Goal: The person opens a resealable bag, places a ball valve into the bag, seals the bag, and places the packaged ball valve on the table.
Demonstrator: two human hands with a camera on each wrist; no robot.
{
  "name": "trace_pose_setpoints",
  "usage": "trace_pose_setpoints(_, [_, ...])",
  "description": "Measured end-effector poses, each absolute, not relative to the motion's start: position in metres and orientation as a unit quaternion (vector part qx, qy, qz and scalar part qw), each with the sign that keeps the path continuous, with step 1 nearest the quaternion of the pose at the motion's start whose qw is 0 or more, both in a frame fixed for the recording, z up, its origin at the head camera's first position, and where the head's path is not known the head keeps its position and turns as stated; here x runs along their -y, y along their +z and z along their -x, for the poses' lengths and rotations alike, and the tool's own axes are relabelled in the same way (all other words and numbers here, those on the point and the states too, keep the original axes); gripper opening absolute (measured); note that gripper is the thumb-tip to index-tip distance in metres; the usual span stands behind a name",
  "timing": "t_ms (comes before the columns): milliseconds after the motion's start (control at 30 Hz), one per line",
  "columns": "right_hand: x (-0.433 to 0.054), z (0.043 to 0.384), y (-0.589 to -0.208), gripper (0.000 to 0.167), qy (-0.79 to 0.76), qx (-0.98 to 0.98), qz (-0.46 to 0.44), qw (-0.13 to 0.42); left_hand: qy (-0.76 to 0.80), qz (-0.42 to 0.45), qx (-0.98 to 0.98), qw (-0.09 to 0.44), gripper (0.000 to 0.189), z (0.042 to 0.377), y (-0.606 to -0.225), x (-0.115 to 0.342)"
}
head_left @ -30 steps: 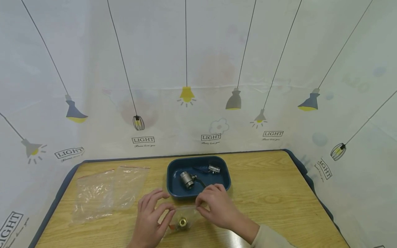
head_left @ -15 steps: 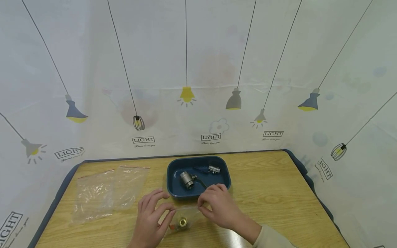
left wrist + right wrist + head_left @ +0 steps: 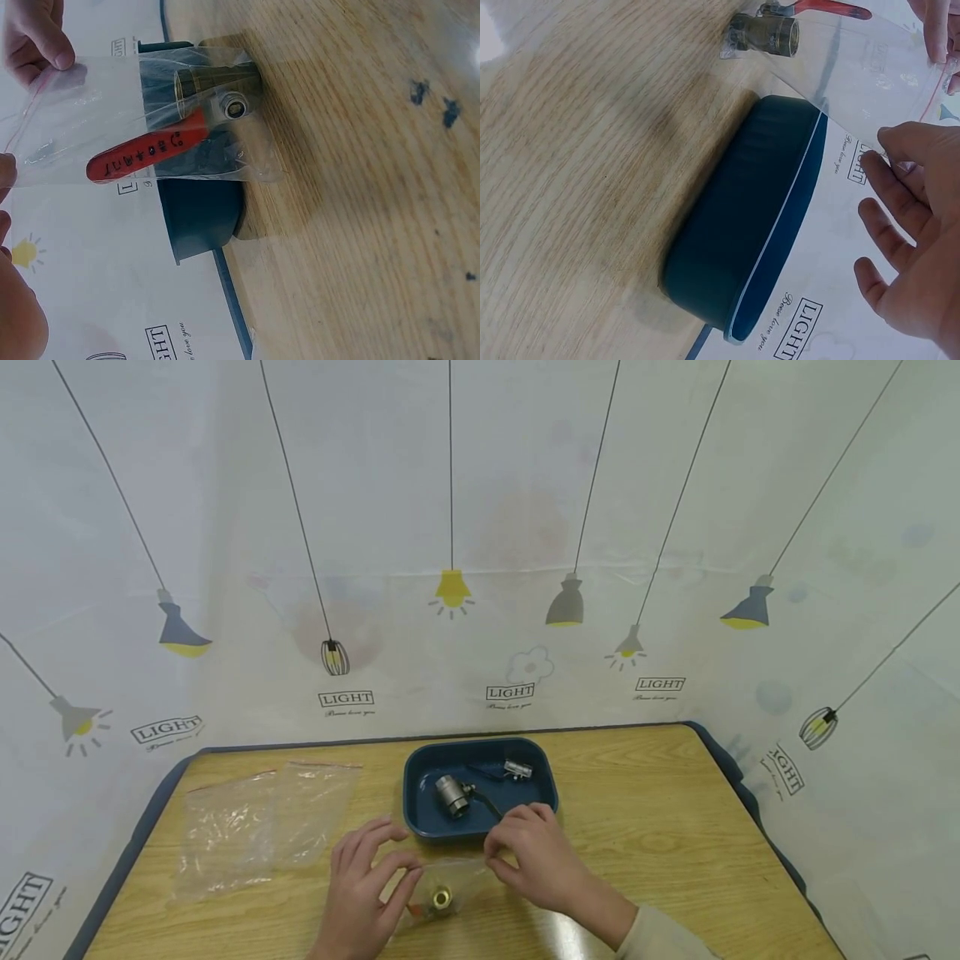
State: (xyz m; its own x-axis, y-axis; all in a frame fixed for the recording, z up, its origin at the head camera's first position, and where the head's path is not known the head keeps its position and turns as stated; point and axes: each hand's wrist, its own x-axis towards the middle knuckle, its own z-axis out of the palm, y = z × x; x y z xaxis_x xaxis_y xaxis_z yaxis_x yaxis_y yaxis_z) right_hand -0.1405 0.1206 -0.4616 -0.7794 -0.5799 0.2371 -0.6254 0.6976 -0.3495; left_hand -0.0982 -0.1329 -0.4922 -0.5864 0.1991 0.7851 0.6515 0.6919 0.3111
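A clear zip bag (image 3: 467, 875) with a red seal strip hangs upright between my hands, its top edge uppermost. Inside it, at the bottom, is a brass ball valve (image 3: 442, 897) whose red lever handle (image 3: 146, 154) points up in the left wrist view. My left hand (image 3: 371, 885) pinches the bag's left top corner between thumb and index finger. At the right top corner, my right hand (image 3: 536, 860) pinches the plastic with thumb and index finger, the other fingers loosely bent in the right wrist view. The valve end rests close over the wooden table (image 3: 615, 150).
Right behind the bag stands a blue tray (image 3: 420, 822). In it lie a larger steel ball valve (image 3: 452, 796) with a dark lever and a small valve (image 3: 517, 769). Two clear zip bags (image 3: 225, 827) lie flat at the left. A printed curtain (image 3: 480, 527) closes off the back.
My right hand has slid slightly to the right along the bag's top edge, still pinching it. The left hand has barely moved, and the valve stays in place.
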Motion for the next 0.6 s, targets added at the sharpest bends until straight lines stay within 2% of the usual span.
trace_pose_setpoints(600, [-0.1262, 0.1414, -0.4631, 0.010, 0.188, 0.922, -0.333, 0.060, -0.300, 0.258, 0.835, 0.382, 0.030, 0.0988, -0.4922, 0.1335])
